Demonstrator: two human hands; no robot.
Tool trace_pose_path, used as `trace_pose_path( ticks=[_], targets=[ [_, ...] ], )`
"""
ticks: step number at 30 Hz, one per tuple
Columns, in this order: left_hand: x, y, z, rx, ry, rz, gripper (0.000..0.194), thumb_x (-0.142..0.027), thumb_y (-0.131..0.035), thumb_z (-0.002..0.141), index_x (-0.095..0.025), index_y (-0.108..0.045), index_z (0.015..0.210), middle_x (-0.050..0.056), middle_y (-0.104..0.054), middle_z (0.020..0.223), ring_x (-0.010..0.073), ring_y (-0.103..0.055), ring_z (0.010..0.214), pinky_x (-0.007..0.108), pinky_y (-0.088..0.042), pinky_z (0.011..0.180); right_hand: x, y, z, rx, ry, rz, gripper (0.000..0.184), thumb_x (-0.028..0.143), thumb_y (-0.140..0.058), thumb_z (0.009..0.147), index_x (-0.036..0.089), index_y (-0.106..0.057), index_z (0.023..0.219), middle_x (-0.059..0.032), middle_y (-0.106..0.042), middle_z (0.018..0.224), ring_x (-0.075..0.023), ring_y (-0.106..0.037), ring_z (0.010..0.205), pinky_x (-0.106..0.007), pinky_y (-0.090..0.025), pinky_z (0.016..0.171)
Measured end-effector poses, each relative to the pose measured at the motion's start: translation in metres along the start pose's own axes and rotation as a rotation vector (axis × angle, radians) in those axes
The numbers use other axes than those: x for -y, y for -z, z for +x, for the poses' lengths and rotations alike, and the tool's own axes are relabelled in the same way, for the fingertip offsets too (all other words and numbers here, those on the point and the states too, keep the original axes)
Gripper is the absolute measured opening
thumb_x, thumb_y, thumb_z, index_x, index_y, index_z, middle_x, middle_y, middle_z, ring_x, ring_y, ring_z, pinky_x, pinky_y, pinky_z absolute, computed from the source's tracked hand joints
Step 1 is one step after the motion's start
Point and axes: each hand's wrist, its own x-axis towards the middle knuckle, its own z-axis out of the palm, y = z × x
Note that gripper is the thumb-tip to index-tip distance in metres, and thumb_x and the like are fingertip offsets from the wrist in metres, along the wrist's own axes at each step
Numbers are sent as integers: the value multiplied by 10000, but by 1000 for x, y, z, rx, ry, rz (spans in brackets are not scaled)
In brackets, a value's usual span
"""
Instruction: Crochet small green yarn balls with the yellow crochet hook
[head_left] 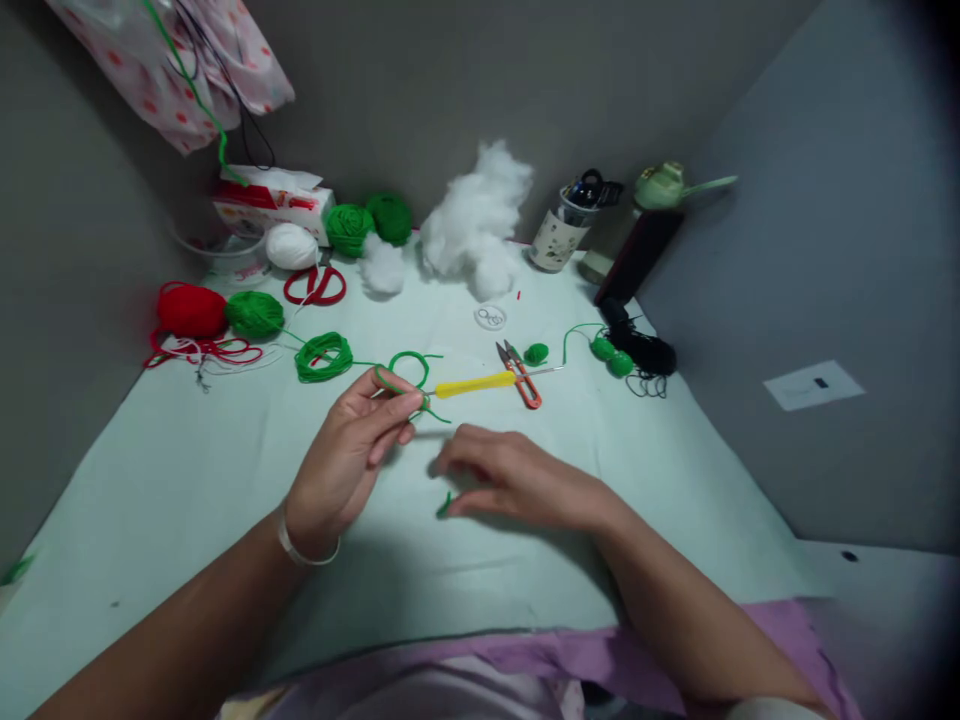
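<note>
My left hand (360,445) pinches a yellow-handled crochet hook (476,384) between thumb and fingers, along with a strand of green yarn (409,356) that loops above the fingertips. The hook points to the right, held above the table. My right hand (517,475) is lower and to the right, its thumb and fingers apart. A small green piece (445,505) shows by the right thumb tip; whether the thumb touches it I cannot tell. Behind the hook are orange-handled thread snips (531,388) and a small green crocheted piece (536,354).
Left: a green yarn coil (324,357), green ball (255,314), red yarn (191,310) and red-handled scissors (315,286). At the back: white stuffing (480,220), a tissue box (274,210) and a tool cup (559,235). Right: green crocheted balls (611,356) beside black yarn (651,352).
</note>
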Motion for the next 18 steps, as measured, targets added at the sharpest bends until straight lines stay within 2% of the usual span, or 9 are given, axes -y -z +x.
trace_pose_path(
  ticks=[3, 6, 8, 10, 11, 13, 15, 16, 18],
  targets=[
    [-1, 3, 1, -18, 28, -18, 189, -170, -858, 802, -176, -669, 799, -123, -535, 606, -21, -254, 372, 138, -468, 535, 3, -8, 4, 201, 77, -269, 48, 212, -683, 986, 216, -693, 1032, -29, -657, 1015, -139, -570, 801, -270, -420, 693],
    [-1, 4, 1, -9, 45, -22, 187, -174, -857, 810, -177, -670, 817, -122, -544, 631, -24, -268, 376, 137, -486, 548, 1, -2, 5, 228, 85, -334, 132, 119, -601, 989, 203, -689, 939, -33, -686, 978, -140, -592, 810, -265, -415, 693],
    [-1, 4, 1, -10, 55, -27, 179, -171, -849, 818, -177, -670, 820, -114, -575, 674, -27, -273, 382, 135, -493, 554, -6, 19, -4, 120, -25, -354, 146, 82, -650, 919, 210, -707, 879, -29, -722, 969, -139, -611, 804, -257, -425, 712],
    [-2, 4, 1, -22, 62, -38, 169, -166, -839, 824, -181, -670, 819, -112, -586, 685, -24, -262, 386, 134, -496, 558, -18, 51, -23, -199, -334, -428, 137, 96, -713, 837, 227, -721, 797, -4, -739, 865, -146, -618, 761, -254, -424, 715],
    [-3, 3, 1, -27, 64, -43, 167, -165, -836, 826, -184, -670, 816, -113, -580, 672, -20, -252, 387, 135, -496, 558, -25, 67, -34, -339, -441, -477, 128, 113, -663, 863, 214, -724, 814, -31, -738, 847, -169, -619, 760, -276, -414, 712],
    [-4, 2, 0, -28, 67, -46, 162, -169, -831, 830, -189, -672, 809, -120, -532, 607, -9, -229, 389, 133, -489, 557, -40, 96, -55, -525, -572, -533, 210, 106, -541, 910, 175, -739, 916, -97, -744, 869, -211, -630, 779, -309, -402, 711],
    [-5, 2, -2, -16, 83, -44, 161, -185, -834, 833, -194, -675, 804, -131, -447, 526, 6, -203, 394, 131, -478, 555, -51, 110, -66, -620, -635, -539, 288, 92, -563, 874, 164, -737, 1093, -133, -765, 982, -240, -662, 846, -321, -421, 739],
    [-4, 1, -3, -6, 95, -45, 165, -196, -839, 831, -196, -676, 803, -135, -412, 502, 11, -191, 399, 132, -472, 553, -53, 110, -65, -642, -639, -528, 337, 98, -577, 870, 165, -723, 1167, -142, -769, 1039, -246, -672, 868, -328, -439, 756],
    [-3, 0, -5, 23, 122, -51, 181, -218, -855, 819, -199, -677, 800, -141, -372, 482, 16, -174, 406, 136, -466, 550, -49, 97, -54, -628, -586, -465, 372, 147, -599, 905, 189, -693, 1263, -122, -777, 1083, -222, -681, 841, -331, -479, 769]
  ],
)
